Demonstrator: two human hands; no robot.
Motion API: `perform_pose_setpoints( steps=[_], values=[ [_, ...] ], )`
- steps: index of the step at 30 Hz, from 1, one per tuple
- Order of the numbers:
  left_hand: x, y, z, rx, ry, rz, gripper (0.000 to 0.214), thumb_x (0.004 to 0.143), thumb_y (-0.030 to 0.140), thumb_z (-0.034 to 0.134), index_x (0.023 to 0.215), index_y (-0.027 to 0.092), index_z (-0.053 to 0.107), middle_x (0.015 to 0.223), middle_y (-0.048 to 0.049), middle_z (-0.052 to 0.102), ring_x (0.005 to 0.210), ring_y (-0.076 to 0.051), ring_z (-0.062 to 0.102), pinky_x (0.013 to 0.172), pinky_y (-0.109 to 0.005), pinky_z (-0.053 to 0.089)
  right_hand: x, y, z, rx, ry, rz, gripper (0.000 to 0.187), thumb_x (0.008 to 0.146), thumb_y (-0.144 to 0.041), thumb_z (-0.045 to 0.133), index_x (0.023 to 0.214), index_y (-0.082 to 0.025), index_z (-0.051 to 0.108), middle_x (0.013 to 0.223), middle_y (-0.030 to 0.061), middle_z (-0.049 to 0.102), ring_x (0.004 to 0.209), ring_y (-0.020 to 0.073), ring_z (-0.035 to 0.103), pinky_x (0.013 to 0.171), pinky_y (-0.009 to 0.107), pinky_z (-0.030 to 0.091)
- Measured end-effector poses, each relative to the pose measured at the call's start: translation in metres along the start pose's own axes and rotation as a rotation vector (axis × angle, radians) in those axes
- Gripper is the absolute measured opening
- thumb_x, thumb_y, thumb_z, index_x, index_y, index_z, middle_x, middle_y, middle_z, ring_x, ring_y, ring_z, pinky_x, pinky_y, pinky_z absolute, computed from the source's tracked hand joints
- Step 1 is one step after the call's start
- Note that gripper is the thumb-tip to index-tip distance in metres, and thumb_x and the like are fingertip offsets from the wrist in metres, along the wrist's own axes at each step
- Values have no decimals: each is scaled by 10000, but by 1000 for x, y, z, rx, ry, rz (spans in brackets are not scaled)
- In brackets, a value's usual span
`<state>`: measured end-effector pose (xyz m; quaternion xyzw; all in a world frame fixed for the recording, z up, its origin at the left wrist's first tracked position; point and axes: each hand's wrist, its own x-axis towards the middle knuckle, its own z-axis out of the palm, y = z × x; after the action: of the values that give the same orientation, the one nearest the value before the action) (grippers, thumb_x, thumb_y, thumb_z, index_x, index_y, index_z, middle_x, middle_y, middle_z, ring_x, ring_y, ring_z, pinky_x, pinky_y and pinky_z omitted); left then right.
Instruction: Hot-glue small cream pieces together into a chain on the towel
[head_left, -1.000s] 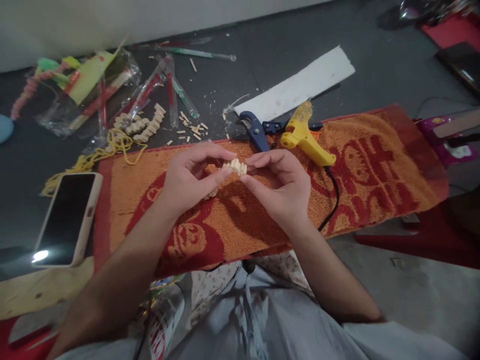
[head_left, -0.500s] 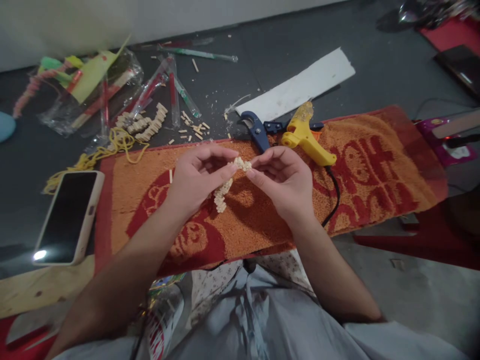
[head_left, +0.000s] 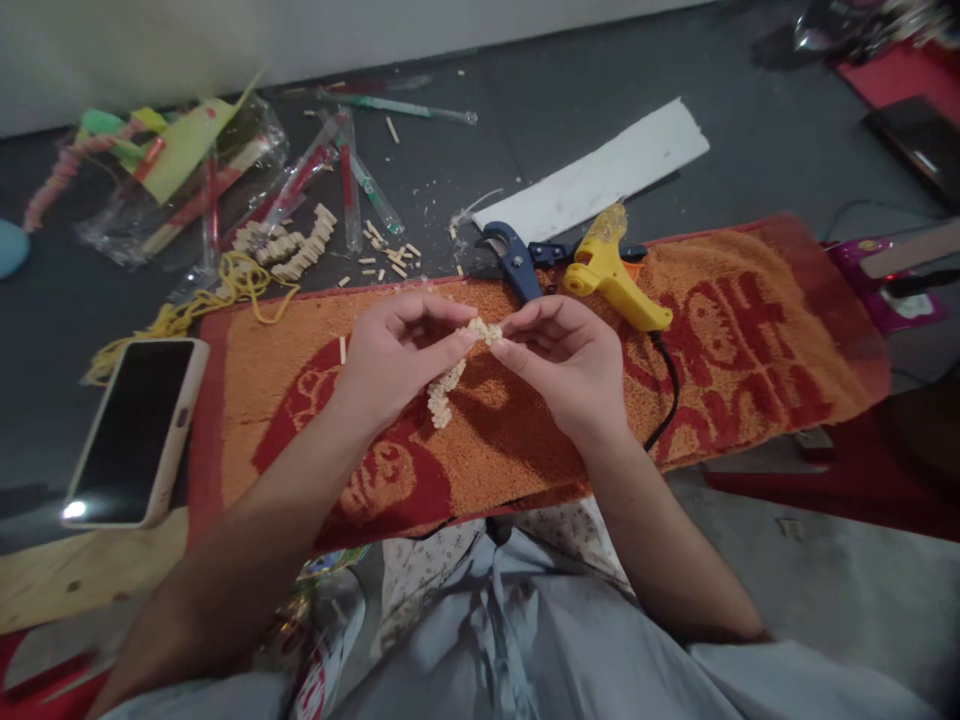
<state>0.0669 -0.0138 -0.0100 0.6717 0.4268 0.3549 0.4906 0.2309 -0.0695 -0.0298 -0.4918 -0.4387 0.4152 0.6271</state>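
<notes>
My left hand (head_left: 394, 355) and my right hand (head_left: 566, 360) meet over an orange and red towel (head_left: 750, 330). Both pinch a pale chain of small wooden stick pieces (head_left: 450, 378); its upper end sits between my fingertips and the rest hangs down towards the towel. Another pale chain of the same pieces (head_left: 289, 250) lies on the dark floor beyond the towel's far left corner, next to a tangle of yellow string (head_left: 191, 305). Loose stick bits (head_left: 386, 262) are scattered nearby.
A yellow glue gun (head_left: 611, 275) with a black cord and blue cutters (head_left: 517, 258) lie at the towel's far edge. A phone (head_left: 135, 432) rests face up at the left. A white strip (head_left: 600, 175), clear wrappers (head_left: 187, 170) and thin tubes (head_left: 360, 180) lie further back.
The stick chain, bunched between my fingertips a second ago, has unfolded and now hangs down from the pinch. My hands stay in the same place.
</notes>
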Motion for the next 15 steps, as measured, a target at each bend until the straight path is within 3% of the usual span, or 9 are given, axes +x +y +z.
perform_pose_setpoints(
  steps=[8,15],
  values=[
    [0,0,2,-23,12,43,212,776,461,785,868,282,715,949,-17,768,881,-202,720,804,-394,612,-1,0,-1,23,-6,-8,252,709,-264,835,831,-231,616,798,-33,708,743,121,688,690,243,611],
    [-3,7,3,38,58,316,157,865,450,706,917,302,712,953,-17,739,921,-178,691,878,-412,579,-6,-5,1,110,11,-155,204,738,-224,851,895,-242,721,868,-25,734,780,117,703,750,245,618]
  ],
)
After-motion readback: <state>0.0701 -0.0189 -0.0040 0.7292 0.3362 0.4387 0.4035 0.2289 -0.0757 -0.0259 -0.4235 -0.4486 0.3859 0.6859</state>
